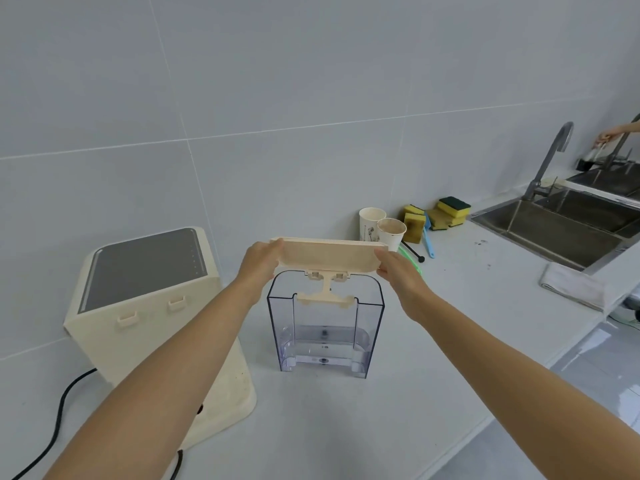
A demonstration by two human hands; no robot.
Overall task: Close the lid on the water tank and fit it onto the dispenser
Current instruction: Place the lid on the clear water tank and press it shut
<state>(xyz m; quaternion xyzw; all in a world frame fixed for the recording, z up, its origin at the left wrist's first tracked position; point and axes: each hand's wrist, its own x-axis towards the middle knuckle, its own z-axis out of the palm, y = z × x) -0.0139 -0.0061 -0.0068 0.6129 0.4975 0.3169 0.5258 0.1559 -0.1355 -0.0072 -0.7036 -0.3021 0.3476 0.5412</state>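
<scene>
A clear plastic water tank stands upright on the white counter, a little water in its bottom. Its cream lid is raised above the tank's open top, joined to the near wall by a cream hinge piece. My left hand grips the lid's left end and my right hand grips its right end. The cream dispenser, with a dark grey top panel and two small hooks on its side, stands to the tank's left.
Two paper cups, yellow sponges and a blue brush sit behind the tank. A steel sink with a tap is at the right, a folded cloth beside it. A black cord trails from the dispenser. Another person's hand shows far right.
</scene>
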